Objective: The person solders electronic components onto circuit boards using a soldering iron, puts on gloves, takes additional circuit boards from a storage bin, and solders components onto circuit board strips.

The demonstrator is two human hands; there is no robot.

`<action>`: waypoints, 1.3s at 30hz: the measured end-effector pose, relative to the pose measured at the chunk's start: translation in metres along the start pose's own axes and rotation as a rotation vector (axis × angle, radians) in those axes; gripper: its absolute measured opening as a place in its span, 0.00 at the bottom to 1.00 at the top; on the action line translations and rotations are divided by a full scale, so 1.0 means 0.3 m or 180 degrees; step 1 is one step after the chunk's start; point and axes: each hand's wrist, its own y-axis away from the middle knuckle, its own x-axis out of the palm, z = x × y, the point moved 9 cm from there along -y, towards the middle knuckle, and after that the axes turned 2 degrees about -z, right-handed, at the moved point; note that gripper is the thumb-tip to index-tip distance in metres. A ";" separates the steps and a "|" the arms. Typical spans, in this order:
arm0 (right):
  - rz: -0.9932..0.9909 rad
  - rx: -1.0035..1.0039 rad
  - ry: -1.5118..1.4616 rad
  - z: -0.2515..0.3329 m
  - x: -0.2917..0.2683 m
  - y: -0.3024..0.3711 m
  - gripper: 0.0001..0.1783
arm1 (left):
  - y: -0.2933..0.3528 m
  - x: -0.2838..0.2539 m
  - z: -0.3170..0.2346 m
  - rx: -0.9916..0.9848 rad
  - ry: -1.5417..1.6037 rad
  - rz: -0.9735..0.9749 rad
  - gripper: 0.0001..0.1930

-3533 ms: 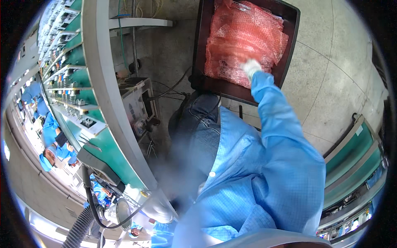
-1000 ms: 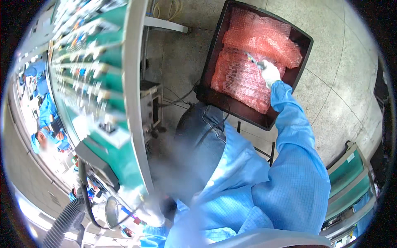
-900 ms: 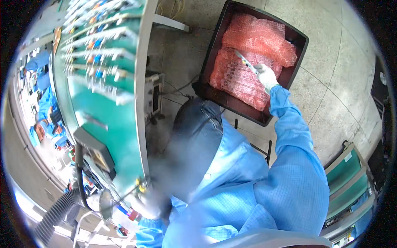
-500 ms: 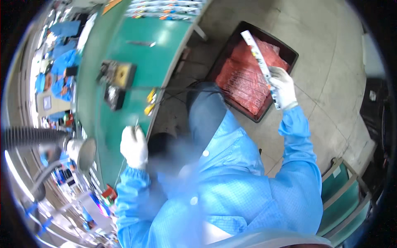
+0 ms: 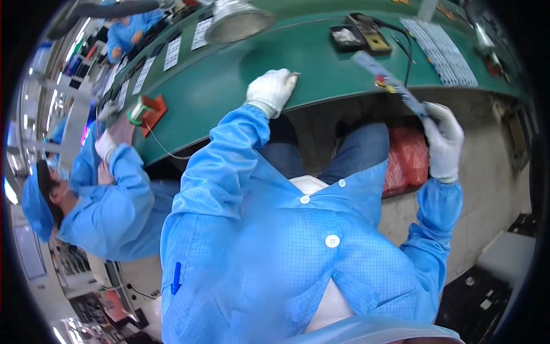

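My left hand [image 5: 270, 92], in a white glove, rests at the near edge of the green bench with its fingers closed. A thin tip pokes out past the fingers; it looks like solder wire. The wire [image 5: 166, 150] comes off a spool [image 5: 139, 110] on an orange-red stand and drops out of sight behind my sleeve. My right hand [image 5: 444, 143], also gloved, is closed round one end of a long narrow circuit board strip [image 5: 409, 98]. This strip is raised and tilted away to the left, with small yellow and red parts near its middle.
On the bench are a soldering iron stand [image 5: 369, 35], a black box of white bits [image 5: 347, 38] and a row of similar strips [image 5: 440, 53]. A fume hood [image 5: 238, 23] hangs above. Red plastic bags [image 5: 405, 157] lie low by my leg. A co-worker [image 5: 114, 195] sits at left.
My view has swung round toward the bench and the co-worker. The circuit board strip has come from over the red bags to the bench edge, still in my right hand. My left hand stays closed.
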 end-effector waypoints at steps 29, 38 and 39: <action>0.1225 -0.1901 0.1866 -0.103 1.448 -0.229 0.15 | -0.046 -0.020 1.207 -0.1338 -0.0399 -0.0428 0.22; 0.1259 -0.2049 0.2362 -0.101 1.519 -0.275 0.13 | -0.031 0.014 1.022 -0.0690 0.1133 -0.0306 0.22; 0.1128 -0.2185 0.2376 -0.086 1.502 -0.281 0.14 | -0.034 0.024 1.004 -0.0751 0.0932 -0.0096 0.21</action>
